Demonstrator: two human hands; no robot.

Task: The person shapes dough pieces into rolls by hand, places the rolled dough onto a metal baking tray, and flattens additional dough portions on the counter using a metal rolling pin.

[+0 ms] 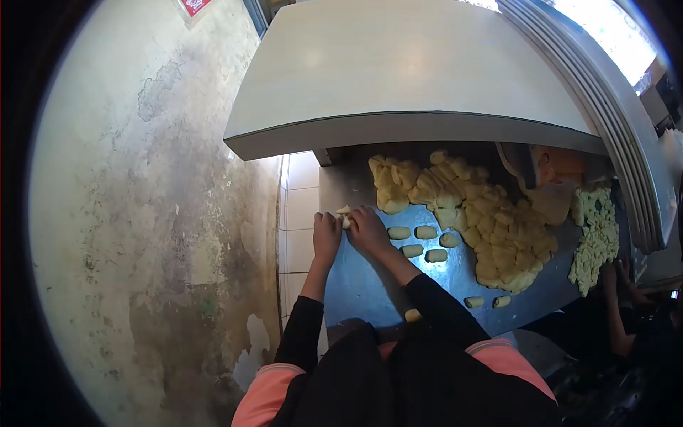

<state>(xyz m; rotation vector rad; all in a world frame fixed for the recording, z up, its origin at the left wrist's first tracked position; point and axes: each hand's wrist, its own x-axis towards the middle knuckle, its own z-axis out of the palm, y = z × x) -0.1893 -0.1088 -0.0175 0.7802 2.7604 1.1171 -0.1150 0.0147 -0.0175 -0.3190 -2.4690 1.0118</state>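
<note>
Between my two hands is a small piece of pale dough, near the left edge of the metal work table. My left hand grips it from the left, fingers closed. My right hand closes on it from the other side; its fingertips are partly hidden. Just right of that hand lie several short dough rolls on the table. Behind them spreads a large heap of cut dough pieces. Another roll lies beside my right sleeve.
A pale shelf overhangs the table's far side. Two more rolls lie near the front edge. At the right are a pile of smaller dough bits, an orange container and another person's arm. A stained wall stands at left.
</note>
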